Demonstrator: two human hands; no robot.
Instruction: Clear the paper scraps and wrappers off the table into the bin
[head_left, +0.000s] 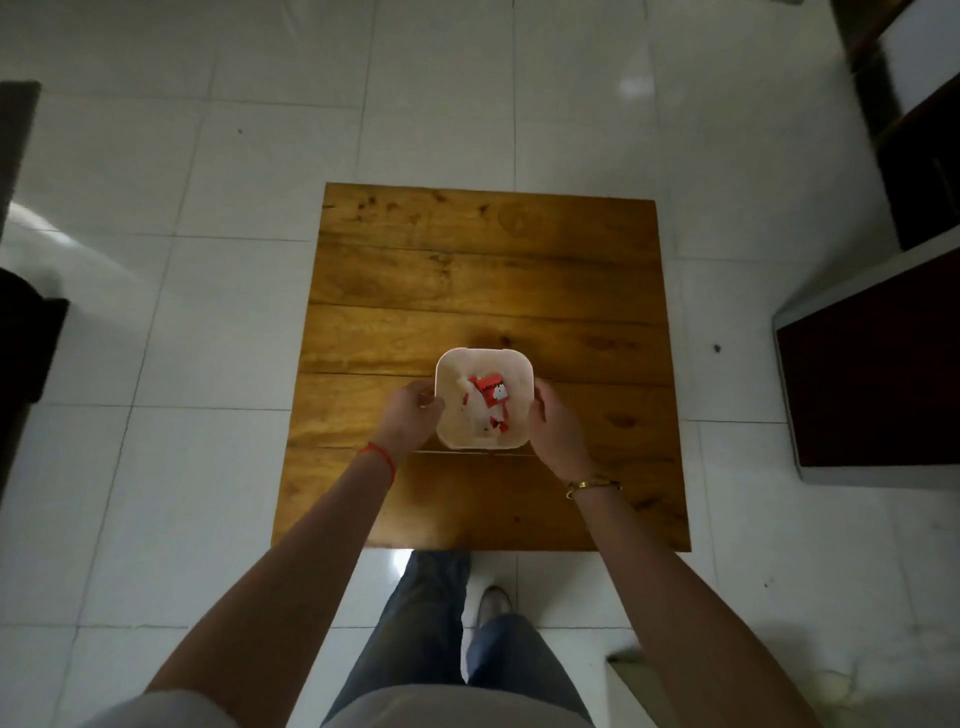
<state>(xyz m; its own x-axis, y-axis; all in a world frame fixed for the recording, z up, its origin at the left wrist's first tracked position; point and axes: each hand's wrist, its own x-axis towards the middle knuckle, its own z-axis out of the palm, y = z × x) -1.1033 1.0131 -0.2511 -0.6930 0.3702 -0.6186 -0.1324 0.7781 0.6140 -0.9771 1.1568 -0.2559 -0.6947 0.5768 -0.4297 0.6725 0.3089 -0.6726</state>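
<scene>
Head view looks straight down on a square wooden desk (483, 270) with a small white bin (523, 364) standing near the middle of its near half. The left hand (413, 413) curls against the bin's left wall, and the right hand (556, 423) cups the right wall, so both are closed on it from opposite sides. Inside lie red wrappers (492, 391) and pale paper scraps (480, 418), all within the rim. No scraps show on the desk's bare boards, so the clearing looks finished. The bin seems thin plastic, light and a little flexible; a two-sided hold low on the walls should suit it, since squeezing near the rim may bow it. The bin's base and outer walls are hidden, the fingertips behind it are unclear, and dim light blurs the scraps' shapes.
</scene>
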